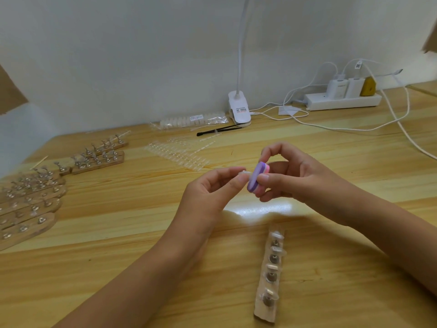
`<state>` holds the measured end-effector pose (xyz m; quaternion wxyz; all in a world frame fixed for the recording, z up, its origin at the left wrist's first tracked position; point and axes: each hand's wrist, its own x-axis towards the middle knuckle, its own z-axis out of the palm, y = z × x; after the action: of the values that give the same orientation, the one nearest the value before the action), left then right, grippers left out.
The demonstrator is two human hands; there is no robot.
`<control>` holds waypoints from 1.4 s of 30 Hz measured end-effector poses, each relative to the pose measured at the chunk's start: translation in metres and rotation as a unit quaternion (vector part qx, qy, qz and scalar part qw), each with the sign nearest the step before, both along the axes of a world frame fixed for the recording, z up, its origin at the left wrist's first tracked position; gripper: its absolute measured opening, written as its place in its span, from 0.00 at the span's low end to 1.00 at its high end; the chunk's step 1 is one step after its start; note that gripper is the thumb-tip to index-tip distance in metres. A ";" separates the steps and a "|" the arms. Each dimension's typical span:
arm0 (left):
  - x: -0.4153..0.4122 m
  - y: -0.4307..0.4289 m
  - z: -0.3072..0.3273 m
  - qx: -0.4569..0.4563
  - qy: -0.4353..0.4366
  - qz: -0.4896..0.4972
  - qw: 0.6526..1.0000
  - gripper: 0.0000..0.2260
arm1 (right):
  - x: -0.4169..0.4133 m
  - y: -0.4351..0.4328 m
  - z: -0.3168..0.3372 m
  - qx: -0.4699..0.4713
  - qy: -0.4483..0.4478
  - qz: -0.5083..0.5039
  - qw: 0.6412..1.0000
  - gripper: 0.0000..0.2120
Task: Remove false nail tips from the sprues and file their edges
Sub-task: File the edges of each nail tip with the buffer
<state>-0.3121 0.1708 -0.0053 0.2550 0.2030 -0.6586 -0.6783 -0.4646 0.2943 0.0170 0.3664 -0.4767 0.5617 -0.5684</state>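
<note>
1. Left hand point(210, 190): thumb and forefinger pinch one clear false nail tip point(243, 173); I hold it above the worktop point(118, 233), off its sprue, with its edge at the purple face of the file block point(259, 177).
2. Right hand point(298, 178): fingers curl over the top of the purple-and-pink block and the thumb closes on its near side; the block is held in the air, tilted towards the tip.
3. Handling of the tip, as I judge it: very light, thin, glossy and springy; likely to slip or flick out under side pressure; take it by both side walls near the base, leaving the sprue-cut edge clear for filing.
4. Handling of the block, as I judge it: light, with a soft foam core; grip by the pink edge band, not the abrasive face; stroke lightly, since a hard press may bend or crack the tip.
5. Stock: the sprues point(175, 152) with clear tips lie flat on the worktop beyond the hands; a holder strip point(270, 268) carrying mounted tips lies near the right forearm; wooden display stands point(35, 200) sit at far left.
</note>
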 end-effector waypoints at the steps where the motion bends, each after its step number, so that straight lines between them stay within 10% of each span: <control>1: 0.000 -0.001 0.000 0.001 0.000 0.002 1.000 0.16 | 0.000 0.000 0.000 0.003 -0.002 0.007 1.000 0.17; 34: 0.001 -0.001 0.001 0.001 0.013 0.001 1.000 0.13 | 0.013 -0.004 -0.006 0.012 0.000 0.010 1.000 0.15; 42: 0.003 0.002 0.001 -0.110 -0.071 -0.076 0.988 0.10 | -0.018 0.001 0.007 -0.115 -0.145 -0.178 0.966 0.16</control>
<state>-0.3094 0.1728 -0.0043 0.1759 0.1703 -0.7591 -0.6032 -0.4827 0.2949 0.0242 0.2800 -0.3202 0.5092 -0.7482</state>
